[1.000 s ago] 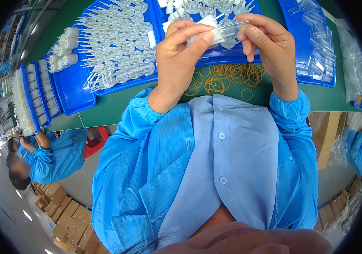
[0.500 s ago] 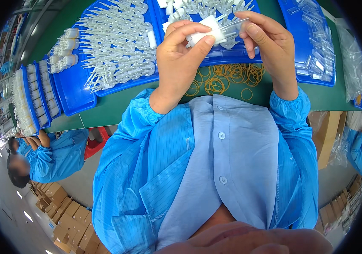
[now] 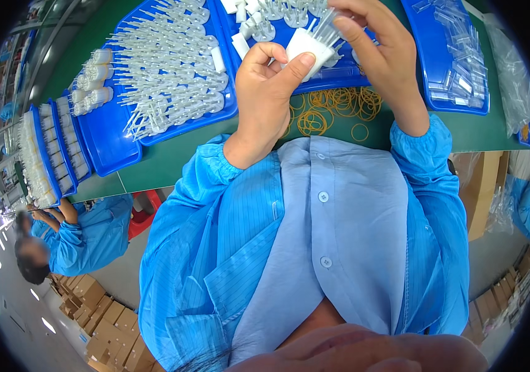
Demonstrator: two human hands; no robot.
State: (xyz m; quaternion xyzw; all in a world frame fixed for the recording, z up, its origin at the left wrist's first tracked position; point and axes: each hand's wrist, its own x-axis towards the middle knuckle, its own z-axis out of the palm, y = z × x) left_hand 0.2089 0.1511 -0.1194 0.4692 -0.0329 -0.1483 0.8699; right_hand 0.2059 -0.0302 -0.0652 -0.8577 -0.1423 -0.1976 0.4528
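Observation:
Between thumb and fingers of my left hand (image 3: 266, 93) is a white foam-like piece (image 3: 309, 52), tilted, with thin clear stems standing out of its upper end. My right hand (image 3: 387, 53) pinches a clear plastic tube (image 3: 327, 28) at that upper end, its thumb and fingertips closed round the tube. Whether the tube is fully over a stem cannot be seen. Beneath both hands lies a blue tray (image 3: 345, 82) with white blocks and clear round-based stemmed parts. Yellow rubber bands (image 3: 312, 123) lie loose on the green table (image 3: 184, 155) just below the hands.
To the left, a blue tray (image 3: 231, 102) holds many white stemmed parts. Bundled white rolls (image 3: 96, 96) and narrow filled trays (image 3: 48, 149) stand farther left. Clear tubes (image 3: 463, 80) fill a right-hand tray, beside plastic bags (image 3: 516, 87). A co-worker in blue (image 3: 91, 232) sits at far left.
Both hands have shifted slightly, the right one upward and left. The white piece has turned more upright, its stems now pointing up and away.

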